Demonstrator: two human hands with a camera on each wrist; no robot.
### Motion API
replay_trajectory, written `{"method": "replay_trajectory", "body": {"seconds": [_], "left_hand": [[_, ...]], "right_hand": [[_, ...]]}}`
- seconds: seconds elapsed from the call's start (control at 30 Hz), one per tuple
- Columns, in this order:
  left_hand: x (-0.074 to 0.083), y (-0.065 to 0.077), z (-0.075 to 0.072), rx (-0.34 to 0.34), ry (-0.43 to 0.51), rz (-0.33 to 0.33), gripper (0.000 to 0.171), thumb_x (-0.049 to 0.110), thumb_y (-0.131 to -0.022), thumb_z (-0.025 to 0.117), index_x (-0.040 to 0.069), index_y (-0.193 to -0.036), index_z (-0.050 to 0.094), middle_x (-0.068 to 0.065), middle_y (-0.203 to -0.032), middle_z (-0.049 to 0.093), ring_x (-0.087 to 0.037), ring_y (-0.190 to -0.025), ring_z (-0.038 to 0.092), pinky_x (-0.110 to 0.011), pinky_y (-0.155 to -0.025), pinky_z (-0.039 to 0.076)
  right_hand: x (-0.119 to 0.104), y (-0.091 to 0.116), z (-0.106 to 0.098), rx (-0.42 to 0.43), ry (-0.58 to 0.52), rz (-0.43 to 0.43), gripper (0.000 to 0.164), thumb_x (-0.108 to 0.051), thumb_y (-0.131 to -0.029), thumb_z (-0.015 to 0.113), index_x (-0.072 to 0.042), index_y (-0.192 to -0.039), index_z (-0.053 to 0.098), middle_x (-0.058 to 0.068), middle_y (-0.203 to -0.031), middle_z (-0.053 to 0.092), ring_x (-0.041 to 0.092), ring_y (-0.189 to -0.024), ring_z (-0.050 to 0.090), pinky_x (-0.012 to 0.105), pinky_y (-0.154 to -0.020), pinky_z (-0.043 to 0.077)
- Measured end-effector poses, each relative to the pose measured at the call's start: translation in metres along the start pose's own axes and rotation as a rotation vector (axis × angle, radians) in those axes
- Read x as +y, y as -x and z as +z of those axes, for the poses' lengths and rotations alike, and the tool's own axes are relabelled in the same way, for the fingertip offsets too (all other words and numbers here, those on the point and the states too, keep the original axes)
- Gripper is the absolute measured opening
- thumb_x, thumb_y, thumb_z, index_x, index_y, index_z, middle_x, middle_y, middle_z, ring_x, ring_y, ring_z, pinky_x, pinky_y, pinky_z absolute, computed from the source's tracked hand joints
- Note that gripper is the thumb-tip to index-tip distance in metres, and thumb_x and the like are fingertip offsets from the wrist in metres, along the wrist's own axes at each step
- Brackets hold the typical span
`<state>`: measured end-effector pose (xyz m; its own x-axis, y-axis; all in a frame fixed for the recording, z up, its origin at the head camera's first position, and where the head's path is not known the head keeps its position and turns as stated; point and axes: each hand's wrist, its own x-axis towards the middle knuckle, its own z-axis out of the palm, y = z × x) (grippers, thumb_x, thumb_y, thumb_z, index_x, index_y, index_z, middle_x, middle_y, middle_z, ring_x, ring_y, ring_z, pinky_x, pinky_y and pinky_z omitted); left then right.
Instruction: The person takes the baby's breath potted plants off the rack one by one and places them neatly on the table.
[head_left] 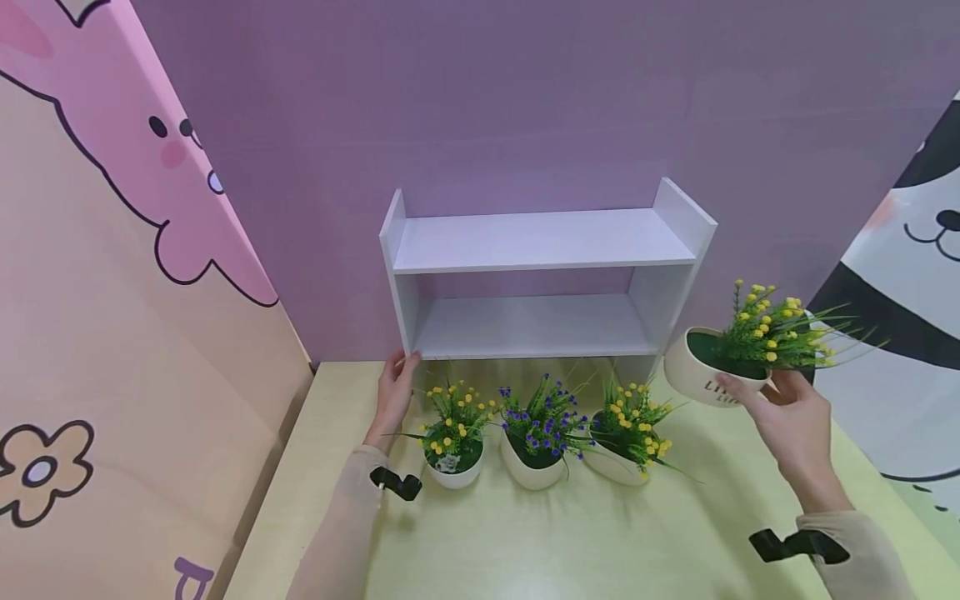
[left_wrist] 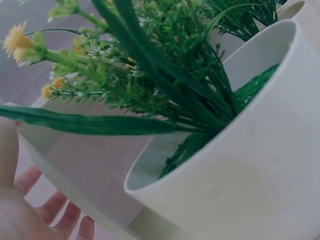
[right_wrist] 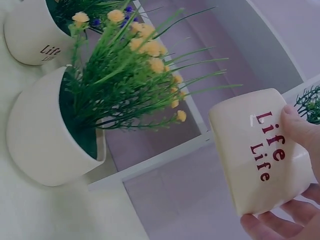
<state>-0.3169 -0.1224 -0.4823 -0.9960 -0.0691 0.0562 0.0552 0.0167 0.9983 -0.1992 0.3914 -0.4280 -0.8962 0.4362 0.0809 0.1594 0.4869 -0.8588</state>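
Observation:
My right hand grips a white pot lettered "Life" and holds it tilted in the air, right of the shelf. Yellow flowers and long grass blades lean out of it to the right. At the lower left corner of a white two-tier shelf, my left hand holds the side panel, thumb at its front edge and fingers along the outside. Beside that hand stands a yellow-flowered pot. A purple-flowered pot is in the middle, and another yellow-flowered pot is to its right.
The shelf stands on a pale yellow-green table near a purple back wall. Cartoon-printed side panels rise at left and right. The three standing pots form a row close before the shelf.

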Motion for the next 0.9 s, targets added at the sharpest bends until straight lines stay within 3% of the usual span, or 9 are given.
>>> {"method": "replay_trajectory", "body": {"seconds": [0.13, 0.4, 0.7, 0.9], "left_hand": [[-0.001, -0.001, 0.000, 0.004, -0.004, 0.000, 0.059, 0.033, -0.113, 0.052, 0.001, -0.160, 0.038, -0.028, -0.163, 0.042, -0.045, -0.151, 0.042, -0.064, -0.114, 0.041], [-0.001, 0.000, 0.001, 0.005, -0.004, -0.002, 0.059, 0.033, -0.113, 0.051, 0.001, -0.160, 0.037, -0.029, -0.164, 0.041, -0.046, -0.152, 0.040, -0.069, -0.118, 0.037], [-0.029, -0.021, -0.002, 0.007, -0.008, -0.009, 0.060, 0.037, -0.113, 0.051, 0.005, -0.162, 0.037, -0.026, -0.165, 0.041, -0.044, -0.153, 0.040, -0.070, -0.120, 0.036], [-0.036, -0.023, -0.003, 0.011, 0.000, 0.007, 0.062, 0.043, -0.111, 0.054, 0.009, -0.161, 0.039, -0.023, -0.164, 0.043, -0.042, -0.152, 0.042, -0.070, -0.118, 0.038]], "right_hand": [[0.006, 0.001, 0.003, 0.025, -0.044, 0.022, 0.086, -0.048, -0.096, 0.078, -0.025, -0.168, 0.035, 0.005, -0.171, 0.039, 0.027, -0.156, 0.043, 0.002, -0.081, 0.047], [0.016, 0.004, 0.009, 0.068, -0.097, 0.078, 0.083, -0.046, -0.094, 0.081, -0.034, -0.165, 0.039, -0.006, -0.168, 0.043, 0.024, -0.153, 0.047, 0.001, -0.081, 0.047], [0.026, 0.006, 0.016, 0.090, -0.105, 0.152, 0.091, -0.050, -0.092, 0.082, -0.026, -0.167, 0.036, 0.000, -0.171, 0.038, 0.033, -0.155, 0.044, 0.001, -0.082, 0.047], [0.036, 0.007, 0.020, 0.105, -0.134, 0.171, 0.092, -0.047, -0.091, 0.084, -0.025, -0.167, 0.037, 0.000, -0.171, 0.038, 0.033, -0.155, 0.043, 0.002, -0.088, 0.049]]}}
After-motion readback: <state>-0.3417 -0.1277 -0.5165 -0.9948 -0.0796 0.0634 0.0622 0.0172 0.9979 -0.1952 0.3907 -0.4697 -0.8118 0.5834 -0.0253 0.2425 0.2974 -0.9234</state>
